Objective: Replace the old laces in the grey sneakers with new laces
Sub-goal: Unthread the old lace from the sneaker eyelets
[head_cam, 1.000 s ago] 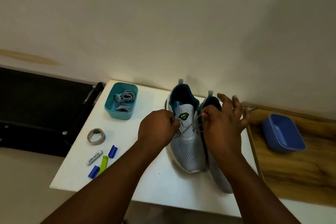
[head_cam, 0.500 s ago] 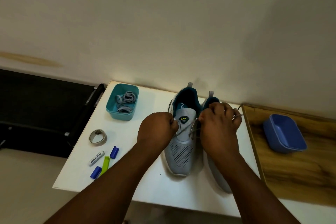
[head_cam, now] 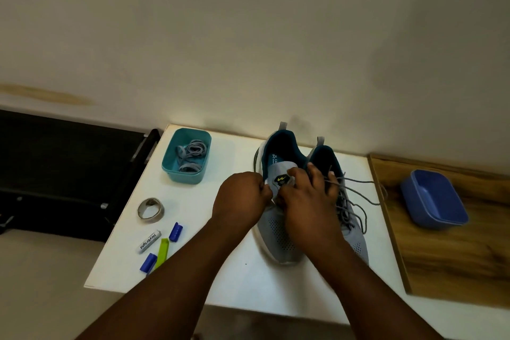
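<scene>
A white table [head_cam: 193, 279] carries everything, with a wooden board [head_cam: 455, 257] at its 3 o'clock edge holding a blue tub [head_cam: 433, 199]. Two grey sneakers [head_cam: 278, 237] stand side by side near the table's centre, heels toward 12 o'clock. The left hand [head_cam: 241, 196] and right hand [head_cam: 306, 196] are curled at the left shoe's tongue; what they pinch cannot be told. Loose grey laces [head_cam: 356, 196] trail off the right shoe toward 3 o'clock. At 10 o'clock, a teal tub [head_cam: 168, 165] holds coiled laces [head_cam: 190, 156].

Dim, warm light, soft shadows, wide-angle bending at edges, slight blur.
</scene>
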`<action>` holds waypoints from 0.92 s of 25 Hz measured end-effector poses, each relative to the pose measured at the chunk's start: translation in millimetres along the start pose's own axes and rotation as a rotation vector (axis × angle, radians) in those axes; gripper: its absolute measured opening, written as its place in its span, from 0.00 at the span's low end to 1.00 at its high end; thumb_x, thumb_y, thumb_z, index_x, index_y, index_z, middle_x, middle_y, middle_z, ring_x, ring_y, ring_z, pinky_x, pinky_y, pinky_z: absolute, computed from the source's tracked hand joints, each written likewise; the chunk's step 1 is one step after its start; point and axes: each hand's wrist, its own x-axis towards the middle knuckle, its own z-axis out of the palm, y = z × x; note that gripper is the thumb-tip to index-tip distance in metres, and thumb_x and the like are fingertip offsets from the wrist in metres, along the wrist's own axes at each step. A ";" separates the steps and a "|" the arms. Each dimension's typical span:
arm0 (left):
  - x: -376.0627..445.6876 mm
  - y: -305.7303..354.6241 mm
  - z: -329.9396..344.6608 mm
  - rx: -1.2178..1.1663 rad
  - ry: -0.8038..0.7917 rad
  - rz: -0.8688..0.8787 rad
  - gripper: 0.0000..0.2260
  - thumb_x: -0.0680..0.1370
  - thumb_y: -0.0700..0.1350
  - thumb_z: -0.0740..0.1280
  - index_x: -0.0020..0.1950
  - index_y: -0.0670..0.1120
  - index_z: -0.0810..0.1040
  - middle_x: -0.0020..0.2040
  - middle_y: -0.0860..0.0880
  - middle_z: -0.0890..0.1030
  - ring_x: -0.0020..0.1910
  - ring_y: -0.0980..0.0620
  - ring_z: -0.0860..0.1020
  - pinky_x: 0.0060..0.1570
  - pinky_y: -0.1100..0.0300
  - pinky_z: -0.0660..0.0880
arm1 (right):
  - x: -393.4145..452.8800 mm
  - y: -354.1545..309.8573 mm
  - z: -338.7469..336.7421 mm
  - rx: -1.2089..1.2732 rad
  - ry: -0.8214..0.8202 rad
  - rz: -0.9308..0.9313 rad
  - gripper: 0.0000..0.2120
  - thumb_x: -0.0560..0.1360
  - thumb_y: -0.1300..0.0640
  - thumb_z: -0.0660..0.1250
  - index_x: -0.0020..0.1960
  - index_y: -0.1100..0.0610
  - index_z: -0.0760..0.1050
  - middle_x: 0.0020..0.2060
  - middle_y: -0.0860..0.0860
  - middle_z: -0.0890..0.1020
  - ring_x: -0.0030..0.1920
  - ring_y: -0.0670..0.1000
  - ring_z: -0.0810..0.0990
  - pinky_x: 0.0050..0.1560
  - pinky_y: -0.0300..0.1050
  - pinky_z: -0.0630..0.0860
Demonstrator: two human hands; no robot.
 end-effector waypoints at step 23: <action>-1.6 -10.0 9.7 -0.018 -0.038 -0.011 0.15 0.84 0.49 0.59 0.39 0.45 0.74 0.43 0.42 0.82 0.42 0.44 0.77 0.40 0.56 0.63 | 0.0 -10.9 7.2 0.204 0.002 -0.050 0.06 0.79 0.52 0.63 0.52 0.46 0.78 0.53 0.46 0.81 0.53 0.55 0.74 0.52 0.50 0.70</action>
